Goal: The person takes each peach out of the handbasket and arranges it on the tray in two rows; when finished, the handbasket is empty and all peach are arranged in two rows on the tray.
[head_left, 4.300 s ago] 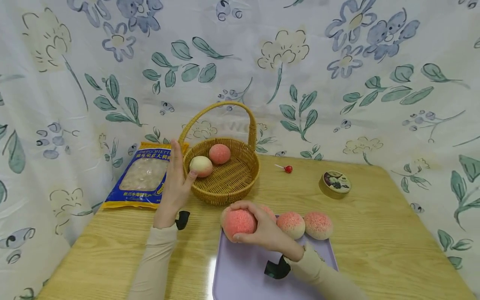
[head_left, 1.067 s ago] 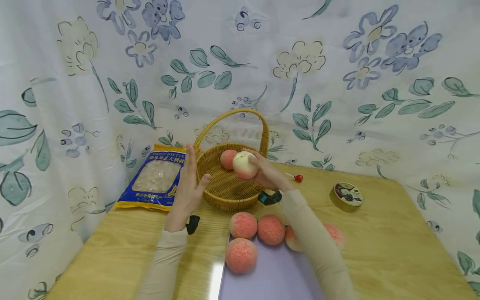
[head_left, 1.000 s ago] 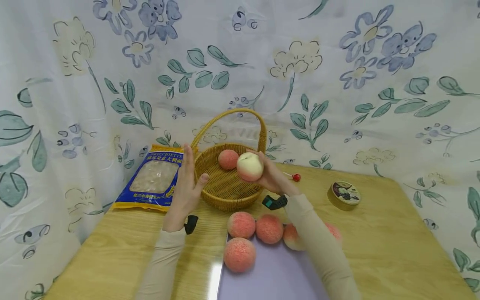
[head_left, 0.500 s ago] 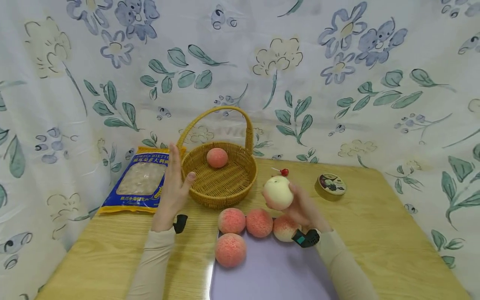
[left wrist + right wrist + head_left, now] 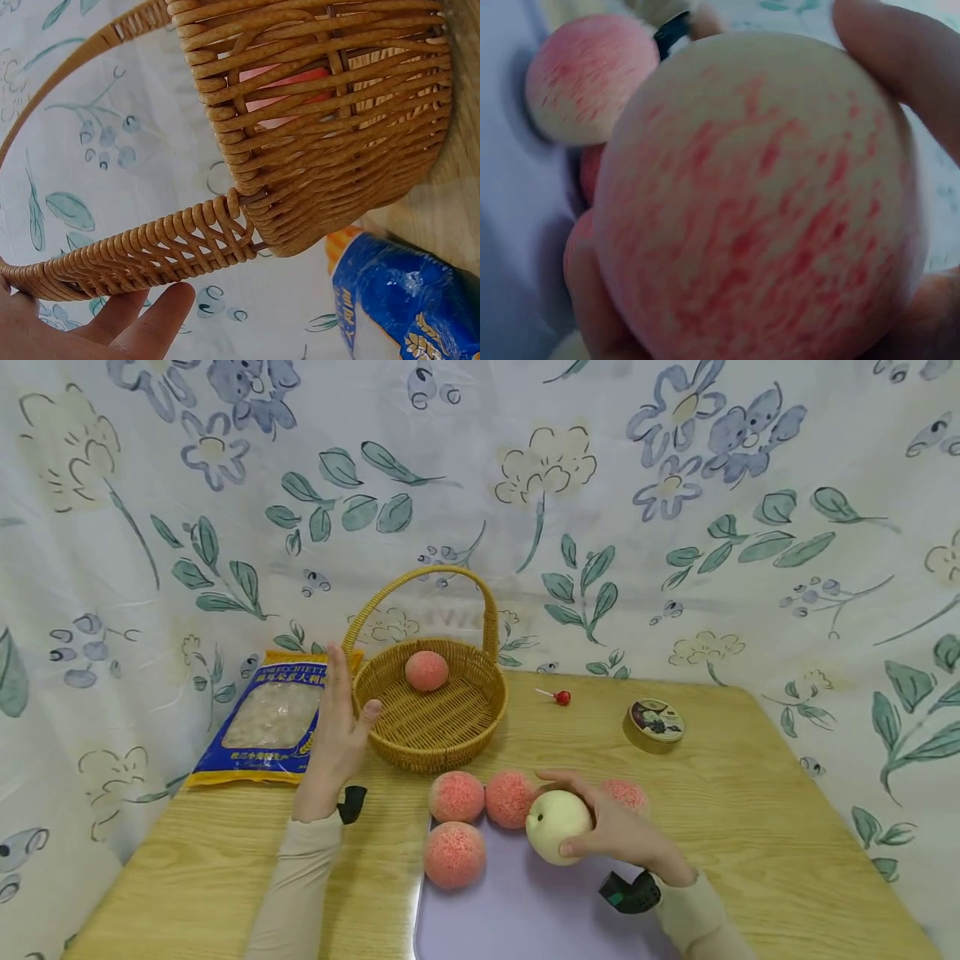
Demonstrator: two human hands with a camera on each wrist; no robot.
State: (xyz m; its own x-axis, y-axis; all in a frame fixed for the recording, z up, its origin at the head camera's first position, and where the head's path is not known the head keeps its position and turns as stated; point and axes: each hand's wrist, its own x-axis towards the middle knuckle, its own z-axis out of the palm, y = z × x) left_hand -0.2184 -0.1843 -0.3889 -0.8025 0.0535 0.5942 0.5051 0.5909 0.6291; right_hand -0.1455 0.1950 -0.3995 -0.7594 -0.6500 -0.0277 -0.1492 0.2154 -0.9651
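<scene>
My right hand (image 5: 622, 827) grips a peach (image 5: 558, 827) over the lilac tray (image 5: 517, 918), thumb on its near side. Its pale side shows in the head view; red streaks cover the side facing the right wrist camera. Several pink peaches (image 5: 511, 799) sit along the tray's back and left edges. My left hand (image 5: 333, 747) is raised at the left side of the wicker basket (image 5: 431, 758), fingers straight. In the left wrist view its fingers (image 5: 161, 319) lie right at the basket's handle (image 5: 150, 251). A single pink peach (image 5: 427, 671) lies inside the basket.
A blue and yellow bag of pasta (image 5: 273, 714) lies left of the basket, partly behind my left hand. To the right are a red lollipop (image 5: 562, 697) and a round tin (image 5: 654, 725). A floral curtain (image 5: 480, 527) hangs behind the wooden table (image 5: 750, 827).
My right hand has taken the pale peach out of the basket and carried it right and down over the tray. The basket went from two peaches to one. My left hand stays by the handle.
</scene>
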